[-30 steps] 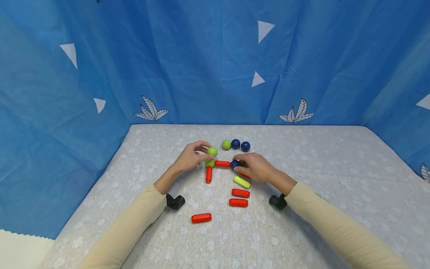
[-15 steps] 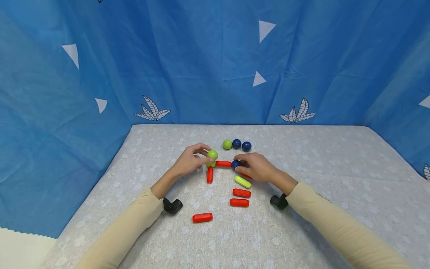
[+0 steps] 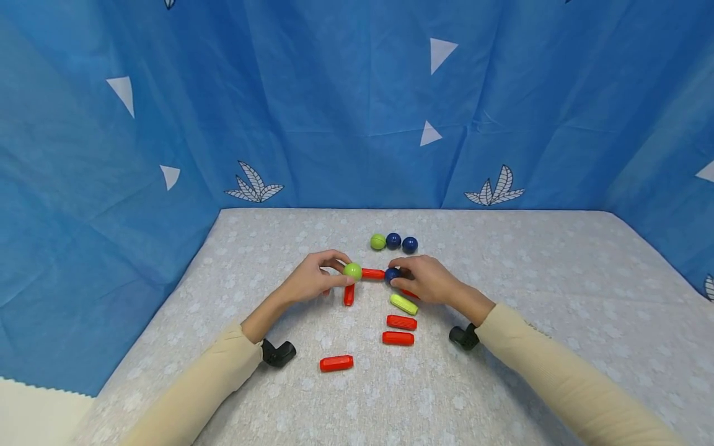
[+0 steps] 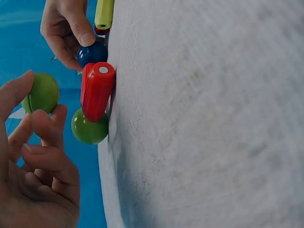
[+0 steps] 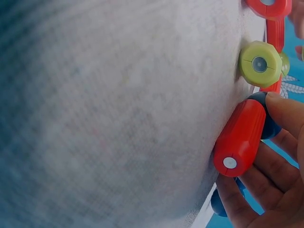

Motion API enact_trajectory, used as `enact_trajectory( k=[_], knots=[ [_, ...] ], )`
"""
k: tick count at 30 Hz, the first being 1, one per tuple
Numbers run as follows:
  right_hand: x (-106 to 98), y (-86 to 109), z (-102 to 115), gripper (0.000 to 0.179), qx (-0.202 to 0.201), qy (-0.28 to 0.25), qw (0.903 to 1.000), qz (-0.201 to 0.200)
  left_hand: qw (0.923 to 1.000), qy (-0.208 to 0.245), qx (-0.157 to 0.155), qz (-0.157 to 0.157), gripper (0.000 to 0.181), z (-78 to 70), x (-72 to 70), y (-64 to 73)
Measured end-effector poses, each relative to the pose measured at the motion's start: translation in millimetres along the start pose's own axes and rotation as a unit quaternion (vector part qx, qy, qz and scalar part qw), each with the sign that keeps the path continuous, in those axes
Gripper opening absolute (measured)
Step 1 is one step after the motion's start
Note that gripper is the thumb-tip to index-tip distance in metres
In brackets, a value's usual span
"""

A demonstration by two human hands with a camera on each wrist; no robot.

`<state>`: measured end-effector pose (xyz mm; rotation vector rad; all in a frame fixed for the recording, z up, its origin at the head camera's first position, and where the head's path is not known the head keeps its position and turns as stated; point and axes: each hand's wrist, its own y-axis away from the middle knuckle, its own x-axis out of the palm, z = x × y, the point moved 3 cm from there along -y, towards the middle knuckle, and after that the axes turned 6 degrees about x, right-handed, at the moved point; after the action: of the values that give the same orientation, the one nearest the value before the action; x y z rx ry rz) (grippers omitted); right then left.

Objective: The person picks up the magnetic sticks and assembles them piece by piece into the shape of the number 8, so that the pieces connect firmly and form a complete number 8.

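My left hand [image 3: 309, 277] pinches a green ball [image 4: 43, 92] between thumb and fingers, raised off the table. In the left wrist view a second green ball [image 4: 90, 127] sits apart from it, at the end of a red rod [image 4: 99, 92]. My right hand [image 3: 426, 279] grips a dark blue ball [image 3: 392, 275] low on the table. Between that ball and the green one lies another red rod [image 3: 373, 274]. A further red rod [image 5: 240, 137] meets the blue ball under the right hand. From the head, the held ball hides the lower green ball.
Behind the hands sit a green ball [image 3: 378, 241] and two blue balls [image 3: 393, 241]. Nearer me lie a yellow-green rod [image 3: 404, 304], two red rods [image 3: 401, 322] and a separate red rod [image 3: 336, 363]. A blue curtain [image 3: 357, 111] hangs behind the table.
The left hand has drawn its green ball a little toward me, so it now covers the lower green ball from the head. The right hand keeps its grip on the blue ball.
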<state>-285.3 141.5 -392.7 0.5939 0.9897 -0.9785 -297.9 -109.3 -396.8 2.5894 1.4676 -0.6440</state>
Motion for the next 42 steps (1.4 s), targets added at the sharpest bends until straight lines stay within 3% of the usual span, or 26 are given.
enact_trajectory(
  k=[11,21,42],
  knots=[
    [-0.2,-1.1,1.3,0.037,0.004,0.002,1.0,0.004,0.9972,-0.017,-0.018,0.071,0.032,-1.0,-4.2,19.0],
    [-1.2,-0.2,0.7,0.037,0.01,0.004,0.9999,0.005,0.9882,-0.026,-0.027,0.148,0.03,-0.5,2.1,30.5],
    [0.1,-0.3,1.1,0.037,0.01,0.001,0.9999,0.004,0.982,-0.033,-0.013,0.185,0.034,4.2,7.9,31.9]
  ],
)
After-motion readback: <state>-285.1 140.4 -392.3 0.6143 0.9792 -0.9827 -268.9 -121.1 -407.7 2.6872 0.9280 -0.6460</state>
